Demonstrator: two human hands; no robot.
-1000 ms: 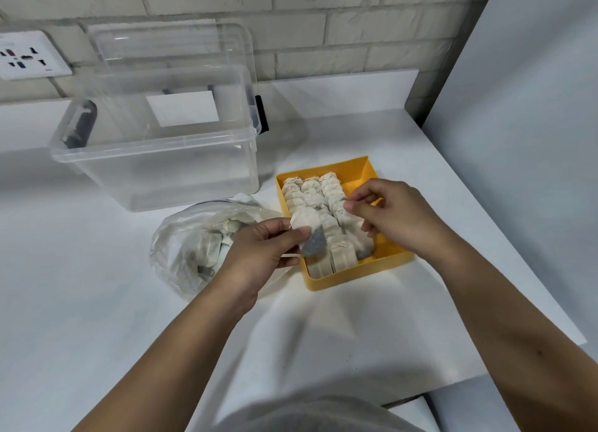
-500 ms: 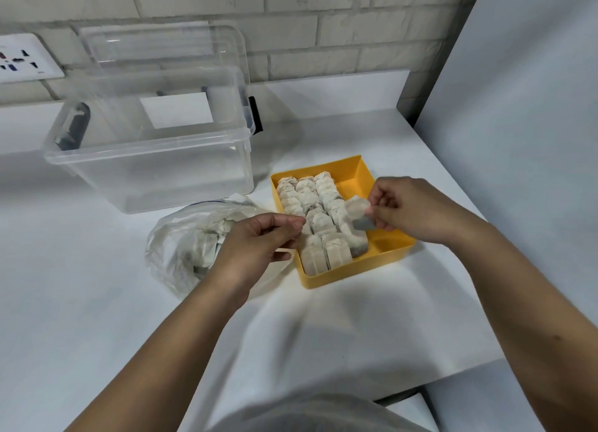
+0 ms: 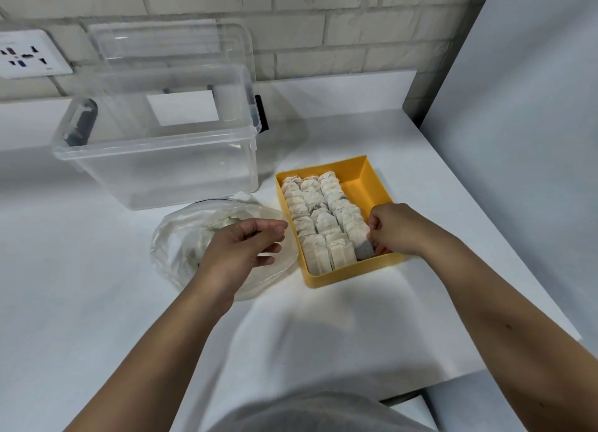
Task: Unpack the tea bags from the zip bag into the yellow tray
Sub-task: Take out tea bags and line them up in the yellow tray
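Head camera, looking down on a white table [image 3: 97,302]. A rectangular yellow plastic tray [image 3: 352,274] holds three packed rows of pale paper tea bags [image 3: 310,205]; a bare yellow strip runs along its right side. Just left of the tray lies a crumpled clear plastic zip bag [image 3: 174,244] with more loose tea bags [image 3: 220,221] inside. Behind them stands a clear plastic storage box [image 3: 155,173] with dark handles, its clear lid [image 3: 168,40] propped against the brick wall.

The right hand [image 3: 394,229] pinches one grey-shaded tea bag [image 3: 364,249] at the near end of the third row, inside the tray. The left hand [image 3: 239,247] hovers over the zip bag, fingers loosely curled with nothing visible between them.

Half a second ago the right hand held that tea bag raised above the tray; it now sits low among the rows. The left hand has drawn back from the tray's edge to the zip bag.

Fingers cover part of the pinched tea bag, the left hand hides the zip bag's mouth, and its contents blur through the plastic. A white wall socket [image 3: 29,55] is cut off at the left edge.
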